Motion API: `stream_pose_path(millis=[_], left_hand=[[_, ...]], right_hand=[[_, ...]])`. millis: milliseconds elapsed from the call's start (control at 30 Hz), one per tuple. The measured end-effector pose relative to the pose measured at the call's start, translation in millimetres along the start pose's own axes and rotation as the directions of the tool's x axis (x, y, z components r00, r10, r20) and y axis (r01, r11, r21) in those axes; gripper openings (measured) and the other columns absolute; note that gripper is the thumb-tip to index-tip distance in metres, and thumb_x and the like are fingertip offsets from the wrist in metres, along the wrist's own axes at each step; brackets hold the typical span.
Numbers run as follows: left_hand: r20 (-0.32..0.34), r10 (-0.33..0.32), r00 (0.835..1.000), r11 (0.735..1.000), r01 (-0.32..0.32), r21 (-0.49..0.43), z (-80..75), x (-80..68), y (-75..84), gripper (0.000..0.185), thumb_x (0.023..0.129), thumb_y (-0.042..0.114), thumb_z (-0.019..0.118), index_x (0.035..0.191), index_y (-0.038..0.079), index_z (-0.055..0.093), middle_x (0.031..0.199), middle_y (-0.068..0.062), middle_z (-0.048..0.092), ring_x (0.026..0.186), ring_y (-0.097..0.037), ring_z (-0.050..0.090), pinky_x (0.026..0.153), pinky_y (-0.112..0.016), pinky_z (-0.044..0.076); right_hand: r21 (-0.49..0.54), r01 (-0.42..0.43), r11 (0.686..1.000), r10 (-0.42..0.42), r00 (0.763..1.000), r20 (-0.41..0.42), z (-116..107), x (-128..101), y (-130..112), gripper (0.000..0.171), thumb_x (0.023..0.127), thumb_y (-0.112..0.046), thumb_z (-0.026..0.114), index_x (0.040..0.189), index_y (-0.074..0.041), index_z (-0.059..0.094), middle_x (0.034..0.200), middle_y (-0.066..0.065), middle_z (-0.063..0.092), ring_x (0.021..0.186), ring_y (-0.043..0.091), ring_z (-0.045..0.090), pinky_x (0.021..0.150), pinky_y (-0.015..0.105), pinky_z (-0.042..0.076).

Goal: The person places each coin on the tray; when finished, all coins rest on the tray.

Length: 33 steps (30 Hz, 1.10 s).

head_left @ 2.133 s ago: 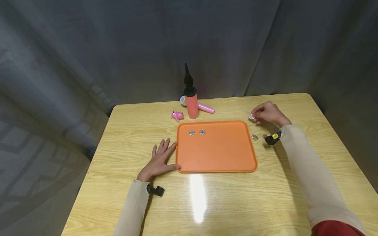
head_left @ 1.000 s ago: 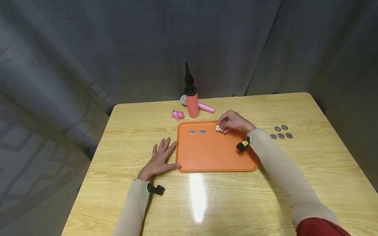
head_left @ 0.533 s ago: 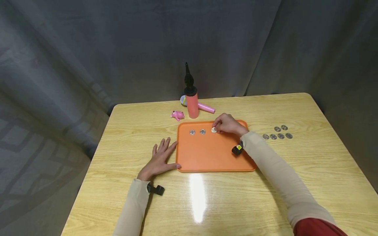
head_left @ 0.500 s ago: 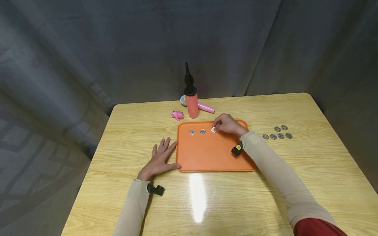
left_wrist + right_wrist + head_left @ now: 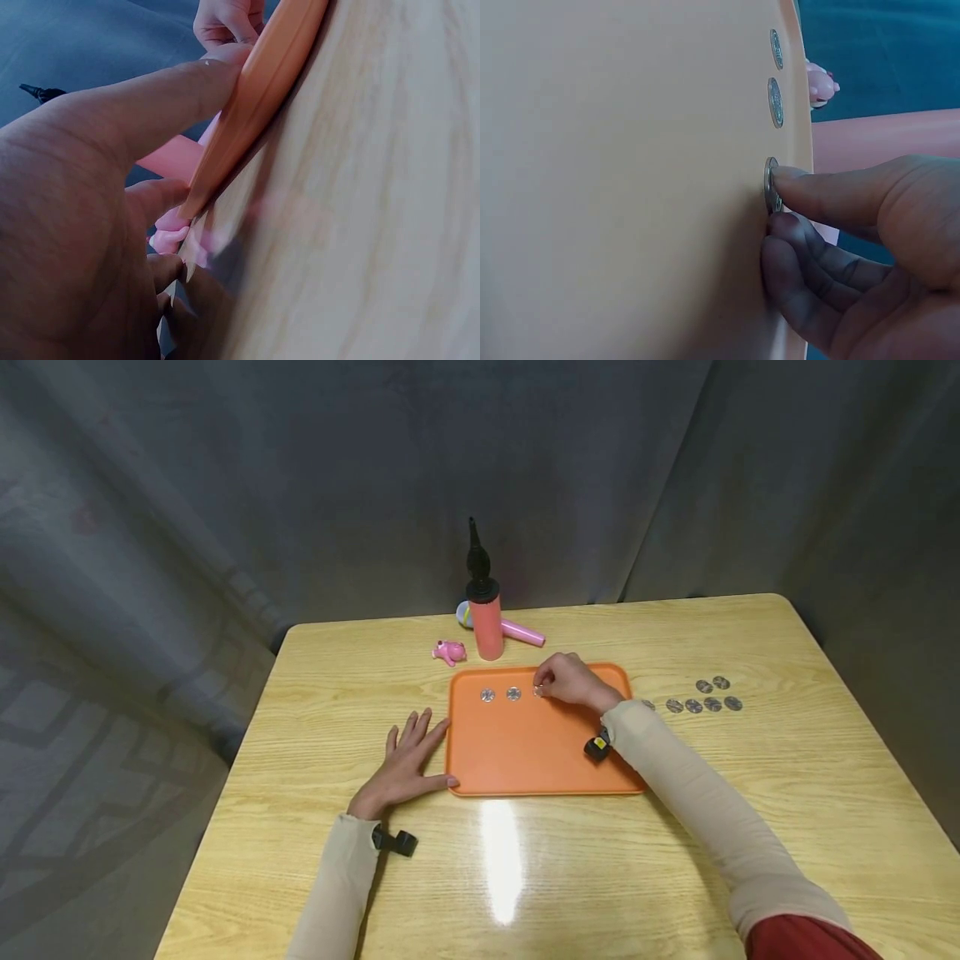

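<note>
Risk first: the right hand has a coin pinched at the fingertips and pressed flat to the tray. If the fingers drag as they lift, the coin likely slides out of line or bumps the nearest of the 2 coins lying left of it. It sits close to the tray's far rim, so a flick could probably send it against that rim or over it toward the pump. The tray itself might shift on the glossy table if the wrist leans on it.

Pose: right forearm reaches over the tray's right edge, wrist low, thumb and forefinger curled onto the coin, other fingers tucked under. In the wrist view the coin touches the tray surface, in a row with the other 2.

Left hand lies flat on the table, fingers spread and straight, holding nothing; thumb and fingertips touch the tray's left rim.

Right of the tray, loose coins on the table. Behind the tray, a pink toy beside the pump.
</note>
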<state>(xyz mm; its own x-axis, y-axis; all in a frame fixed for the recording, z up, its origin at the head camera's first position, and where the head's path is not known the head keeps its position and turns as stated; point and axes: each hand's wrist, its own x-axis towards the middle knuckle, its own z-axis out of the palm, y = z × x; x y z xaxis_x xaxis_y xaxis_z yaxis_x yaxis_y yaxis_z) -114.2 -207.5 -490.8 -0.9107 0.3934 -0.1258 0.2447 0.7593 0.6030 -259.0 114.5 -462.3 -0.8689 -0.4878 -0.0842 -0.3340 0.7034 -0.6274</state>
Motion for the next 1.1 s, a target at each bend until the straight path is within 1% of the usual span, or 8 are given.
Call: stream_pose_path(millis=[167, 267, 433, 567, 667, 833, 867, 1100], left_hand=[[0.002, -0.005, 1.0, 1.0, 0.005, 0.0, 0.1, 0.4, -0.3, 0.099, 0.085, 0.051, 0.075, 0.162, 0.026, 0.018, 0.171, -0.014, -0.001, 0.158, -0.038, -0.009, 0.122, -0.066, -0.01], [0.006, -0.009, 1.0, 1.0, 0.009, -0.004, 0.7, 0.7, -0.5, 0.099, 0.085, 0.051, 0.075, 0.162, 0.027, 0.018, 0.171, -0.014, -0.002, 0.158, -0.038, -0.009, 0.122, -0.066, -0.01], [0.004, -0.002, 1.0, 1.0, 0.002, -0.008, 0.8, 1.2, -0.6, 0.098, 0.085, 0.052, 0.074, 0.162, 0.027, 0.018, 0.171, -0.014, -0.001, 0.158, -0.038, -0.009, 0.121, -0.066, -0.011], [0.001, 0.005, 1.0, 1.0, -0.005, -0.011, 0.6, 1.5, -0.7, 0.098, 0.085, 0.052, 0.073, 0.162, 0.026, 0.019, 0.17, -0.015, -0.001, 0.158, -0.039, -0.008, 0.121, -0.067, -0.011], [0.004, 0.006, 1.0, 1.0, -0.006, -0.017, 0.3, 1.7, -0.9, 0.097, 0.085, 0.053, 0.073, 0.162, 0.026, 0.019, 0.17, -0.016, -0.001, 0.158, -0.04, -0.009, 0.121, -0.067, -0.012], [0.009, 0.003, 1.0, 1.0, -0.003, -0.023, -1.0, 1.4, 0.2, 0.097, 0.085, 0.052, 0.073, 0.162, 0.026, 0.019, 0.171, -0.015, -0.001, 0.158, -0.039, -0.009, 0.121, -0.067, -0.012], [0.01, 0.001, 1.0, 1.0, 0.0, -0.021, -1.5, 1.0, 0.7, 0.097, 0.086, 0.051, 0.073, 0.162, 0.026, 0.019, 0.171, -0.015, -0.001, 0.158, -0.038, -0.01, 0.121, -0.066, -0.013], [0.009, -0.004, 1.0, 1.0, 0.004, -0.022, -1.3, 0.5, 0.5, 0.097, 0.086, 0.05, 0.074, 0.162, 0.025, 0.019, 0.17, -0.015, -0.001, 0.158, -0.038, -0.01, 0.121, -0.066, -0.013]], right_hand=[[-0.006, 0.011, 1.0, -0.011, 1.0, -0.007, -1.1, -0.9, 1.1, 0.007, 0.086, -0.009, 0.078, 0.09, -0.005, 0.079, 0.082, 0.007, 0.075, 0.077, 0.016, 0.059, 0.076, 0.032, 0.049], [-0.001, 0.009, 1.0, -0.009, 1.0, -0.013, -5.1, -2.6, 3.1, 0.009, 0.085, -0.008, 0.078, 0.093, -0.004, 0.079, 0.085, 0.008, 0.076, 0.077, 0.015, 0.059, 0.076, 0.03, 0.049], [0.025, -0.013, 1.0, 0.014, 0.999, -0.029, -19.7, -7.7, 5.6, 0.012, 0.086, -0.007, 0.076, 0.097, 0.0, 0.078, 0.087, 0.011, 0.075, 0.071, 0.015, 0.059, 0.069, 0.026, 0.047], [0.032, -0.031, 0.999, 0.032, 0.998, -0.055, -35.2, -14.9, 10.4, 0.015, 0.088, -0.007, 0.074, 0.101, 0.001, 0.077, 0.091, 0.014, 0.076, 0.069, 0.015, 0.06, 0.07, 0.025, 0.046], [0.03, -0.048, 0.998, 0.051, 0.996, -0.078, -46.7, -21.9, 17.1, 0.016, 0.09, -0.006, 0.071, 0.103, 0.002, 0.076, 0.093, 0.016, 0.077, 0.072, 0.017, 0.061, 0.072, 0.026, 0.045], [0.024, -0.082, 0.996, 0.084, 0.99, -0.112, -64.0, -35.1, 32.7, 0.019, 0.092, -0.005, 0.067, 0.107, 0.003, 0.075, 0.096, 0.019, 0.075, 0.078, 0.023, 0.064, 0.069, 0.027, 0.044], [0.025, -0.086, 0.996, 0.088, 0.989, -0.117, -67.3, -37.8, 36.1, 0.02, 0.092, -0.006, 0.067, 0.107, 0.004, 0.075, 0.097, 0.02, 0.075, 0.077, 0.022, 0.064, 0.067, 0.028, 0.045], [0.028, -0.134, 0.991, 0.137, 0.981, -0.135, -85.8, -59.4, 62.7, 0.021, 0.094, -0.009, 0.066, 0.109, 0.004, 0.073, 0.098, 0.021, 0.073, 0.079, 0.021, 0.068, 0.066, 0.026, 0.05]])
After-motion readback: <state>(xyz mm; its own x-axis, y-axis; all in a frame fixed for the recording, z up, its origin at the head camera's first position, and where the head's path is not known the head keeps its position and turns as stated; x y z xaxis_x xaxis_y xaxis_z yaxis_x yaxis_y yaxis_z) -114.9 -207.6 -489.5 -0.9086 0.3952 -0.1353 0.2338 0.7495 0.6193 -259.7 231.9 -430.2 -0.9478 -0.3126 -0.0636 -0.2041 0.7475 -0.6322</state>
